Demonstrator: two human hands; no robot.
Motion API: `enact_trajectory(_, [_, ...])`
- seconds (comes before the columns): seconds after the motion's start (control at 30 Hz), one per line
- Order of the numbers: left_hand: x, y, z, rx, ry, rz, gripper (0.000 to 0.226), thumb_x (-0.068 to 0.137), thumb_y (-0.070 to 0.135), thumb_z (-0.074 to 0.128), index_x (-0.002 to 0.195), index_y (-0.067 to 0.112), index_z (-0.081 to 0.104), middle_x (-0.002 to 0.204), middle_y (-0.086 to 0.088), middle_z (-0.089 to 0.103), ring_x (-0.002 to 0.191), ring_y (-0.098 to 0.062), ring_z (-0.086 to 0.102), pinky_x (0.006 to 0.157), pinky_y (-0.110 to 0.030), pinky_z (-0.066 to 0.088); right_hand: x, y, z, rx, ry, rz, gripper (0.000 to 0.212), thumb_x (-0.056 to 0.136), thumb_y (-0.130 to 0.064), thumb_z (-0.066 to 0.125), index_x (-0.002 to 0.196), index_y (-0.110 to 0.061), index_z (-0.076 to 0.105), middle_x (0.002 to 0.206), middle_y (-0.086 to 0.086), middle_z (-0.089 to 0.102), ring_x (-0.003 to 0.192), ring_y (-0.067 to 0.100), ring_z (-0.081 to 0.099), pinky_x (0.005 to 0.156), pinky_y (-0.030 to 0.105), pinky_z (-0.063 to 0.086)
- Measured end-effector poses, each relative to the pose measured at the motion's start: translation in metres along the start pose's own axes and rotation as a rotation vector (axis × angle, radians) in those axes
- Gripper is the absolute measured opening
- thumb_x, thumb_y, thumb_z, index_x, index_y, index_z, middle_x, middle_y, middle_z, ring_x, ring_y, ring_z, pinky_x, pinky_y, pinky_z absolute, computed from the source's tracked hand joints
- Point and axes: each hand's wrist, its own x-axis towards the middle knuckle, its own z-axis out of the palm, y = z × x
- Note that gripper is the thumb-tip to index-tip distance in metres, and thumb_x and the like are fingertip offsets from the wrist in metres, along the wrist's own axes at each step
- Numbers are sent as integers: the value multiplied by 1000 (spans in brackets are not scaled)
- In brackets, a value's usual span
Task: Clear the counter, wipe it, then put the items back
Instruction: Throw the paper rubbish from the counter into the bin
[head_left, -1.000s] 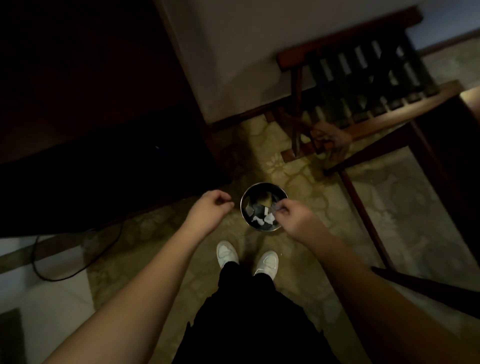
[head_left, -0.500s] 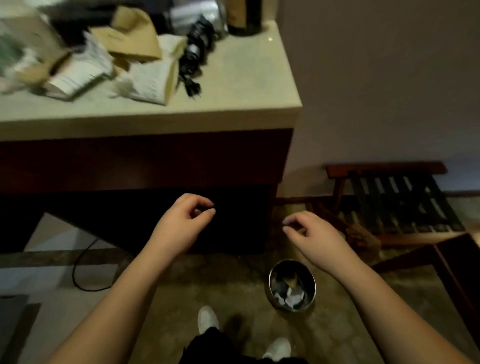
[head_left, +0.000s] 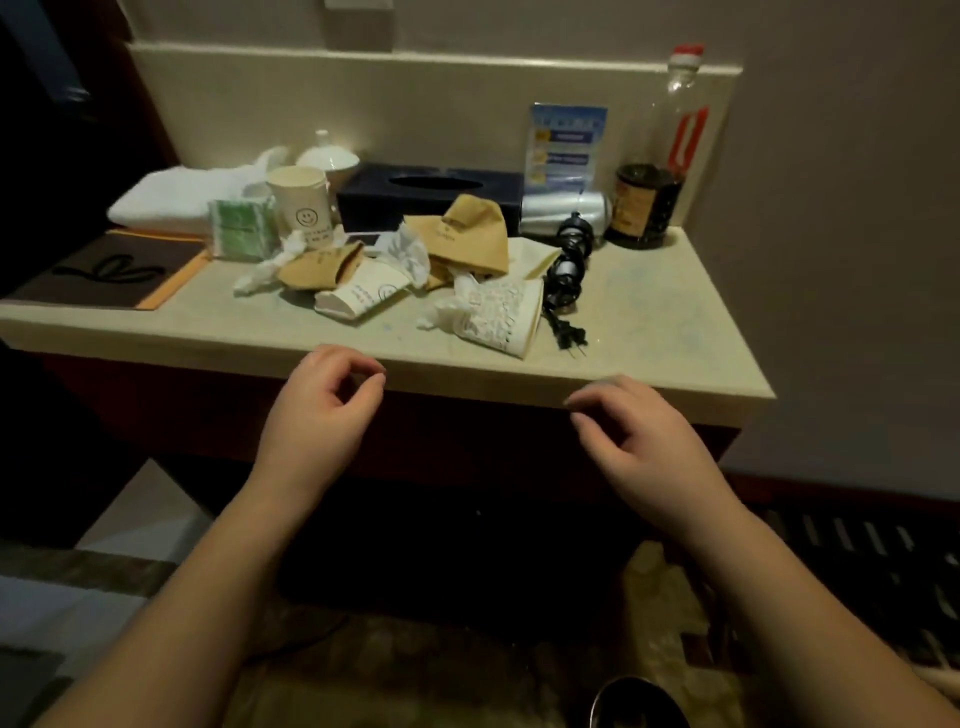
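Head view: both hands are held empty before the tabletop (head_left: 467, 374) edge, left hand (head_left: 317, 415) and right hand (head_left: 644, 436) fingers loosely apart, positioned for collecting crumpled cups (head_left: 498, 317).

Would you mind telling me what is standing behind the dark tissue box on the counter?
Behind the tissue box, a blue leaflet stands against the backsplash at its right end, and a white lidded bowl sits behind its left end. The leaflet's foot is hidden by the box.

beige wall (head_left: 841, 208), slatted wooden rack (head_left: 857, 561) low at right, patterned floor (head_left: 415, 675), metal bin rim (head_left: 639, 701) at bottom edge
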Motion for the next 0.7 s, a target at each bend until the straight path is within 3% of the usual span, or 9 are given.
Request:
enact_trajectory(0.1, [35,-1,0,8,-48,67,6,89,18,62,94,21,65,97,15,53,90,1,52,73,-7,39,46,-15,9,-102,7,-34,20,91,-27,56,108,-20,63,109,-7,55,107,10,48,89,22,36])
enact_trajectory(0.17, [57,-1,8,56,-129,107,13,91,23,60,103,23,64,104,13,51,102,-5,50,85,-22,45,73,-22,16,-182,33,-28,25,92,-31,55,113,-21,62,115,-5,54,111,13,46,90,25,35])
enact_trajectory(0.2, [67,-1,14,85,-174,125,20,91,26,59,110,24,63,110,11,51,108,-8,48,90,-27,44,85,-24,19,-215,40,-6,27,91,-32,55,115,-21,61,117,-3,53,112,14,45,91,27,36])
enact_trajectory(0.33, [100,-2,41,166,-275,212,37,94,37,53,130,25,56,132,6,50,122,-11,41,97,-28,34,118,-27,31,-333,71,180,37,90,-39,53,121,-20,58,119,3,53,112,22,47,89,37,40])
enact_trajectory(0.53, [117,-13,69,250,-307,201,46,95,52,44,134,30,54,133,6,54,121,-15,41,93,-36,34,138,-28,41,-408,-37,457,44,84,-52,49,117,-23,51,113,6,58,100,27,53,72,37,45])
enact_trajectory(0.7, [113,-19,73,274,-231,257,44,94,56,42,128,33,60,121,12,63,111,-13,46,84,-36,36,139,-33,48,-217,79,542,57,83,-47,57,133,-24,43,129,2,57,114,25,54,84,39,45])
